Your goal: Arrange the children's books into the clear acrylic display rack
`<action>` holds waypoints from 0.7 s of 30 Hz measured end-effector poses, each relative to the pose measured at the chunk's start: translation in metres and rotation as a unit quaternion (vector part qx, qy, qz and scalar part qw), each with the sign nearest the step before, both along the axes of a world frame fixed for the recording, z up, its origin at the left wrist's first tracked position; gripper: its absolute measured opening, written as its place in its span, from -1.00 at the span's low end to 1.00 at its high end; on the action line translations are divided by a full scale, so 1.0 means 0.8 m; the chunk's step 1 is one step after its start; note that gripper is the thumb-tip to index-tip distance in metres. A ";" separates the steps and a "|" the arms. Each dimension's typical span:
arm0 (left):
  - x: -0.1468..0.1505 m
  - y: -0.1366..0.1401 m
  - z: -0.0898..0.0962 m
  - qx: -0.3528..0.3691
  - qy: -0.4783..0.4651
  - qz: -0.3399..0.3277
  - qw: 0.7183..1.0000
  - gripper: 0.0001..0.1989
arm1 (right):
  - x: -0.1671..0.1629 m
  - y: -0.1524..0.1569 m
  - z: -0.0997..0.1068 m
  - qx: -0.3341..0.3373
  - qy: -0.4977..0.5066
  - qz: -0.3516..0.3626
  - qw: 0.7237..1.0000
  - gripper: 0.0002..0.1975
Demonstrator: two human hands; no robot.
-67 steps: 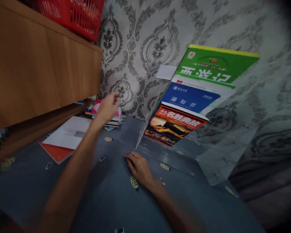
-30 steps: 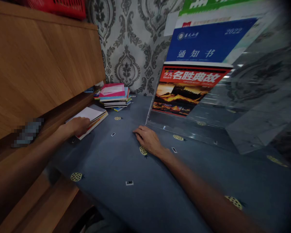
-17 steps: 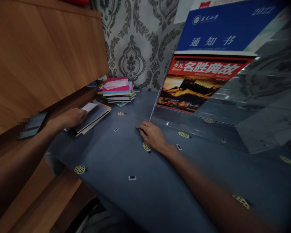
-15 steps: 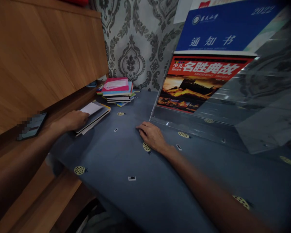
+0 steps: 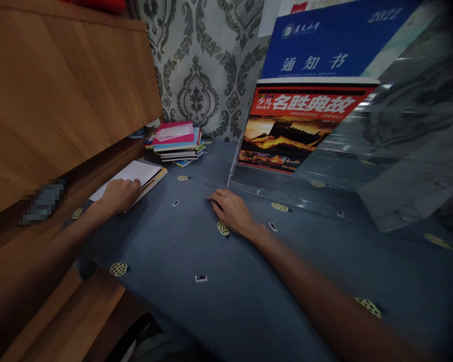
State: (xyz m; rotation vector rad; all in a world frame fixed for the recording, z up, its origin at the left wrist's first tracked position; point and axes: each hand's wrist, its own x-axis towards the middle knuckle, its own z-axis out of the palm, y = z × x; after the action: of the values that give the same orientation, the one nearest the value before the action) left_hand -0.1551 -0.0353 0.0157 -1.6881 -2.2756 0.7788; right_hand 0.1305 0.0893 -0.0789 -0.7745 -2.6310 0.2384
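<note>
My left hand [image 5: 121,195] lies over the near right edge of a small pile of books [image 5: 155,187]. Its fingers are bent down onto a white book or sheet [image 5: 138,172] on top, and the thumb is hidden. My right hand [image 5: 230,208] rests on the grey-blue tablecloth [image 5: 173,246] with nothing in it. Its fingers are loosely bent and the index finger points left. Just behind it is the lower corner of a clear plastic stand [image 5: 232,176].
Beyond the pile, a taller stack of books [image 5: 175,143] stands near the patterned wall [image 5: 198,93]. The stand holds a blue booklet [image 5: 317,45] and a red-topped book [image 5: 305,100]. A wooden cabinet [image 5: 68,75] rises on the left, above a pixelated phone-like object [image 5: 45,201].
My left hand has shifted from the near left end of the pile to its right edge, uncovering more white surface. My right hand stays put. The view has turned slightly right.
</note>
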 end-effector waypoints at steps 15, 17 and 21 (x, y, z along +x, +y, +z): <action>0.049 -0.026 -0.021 0.070 -0.027 0.016 0.997 -0.49 | -0.002 -0.012 0.022 -0.004 -0.040 -0.025 0.999 -0.73; 0.059 -0.032 -0.021 0.086 -0.033 0.012 0.996 -0.48 | 0.000 -0.013 0.025 0.000 -0.038 -0.027 0.999 -0.74; 0.077 -0.043 -0.025 0.108 -0.037 0.010 0.993 -0.45 | 0.001 -0.010 0.024 -0.007 -0.024 -0.019 1.000 -0.75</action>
State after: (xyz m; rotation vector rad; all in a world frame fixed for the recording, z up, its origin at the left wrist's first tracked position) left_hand -0.0936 -0.0700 -0.0042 -1.6226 -2.3320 0.4619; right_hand 0.1314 0.0809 -0.0596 -0.8441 -2.6585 0.2322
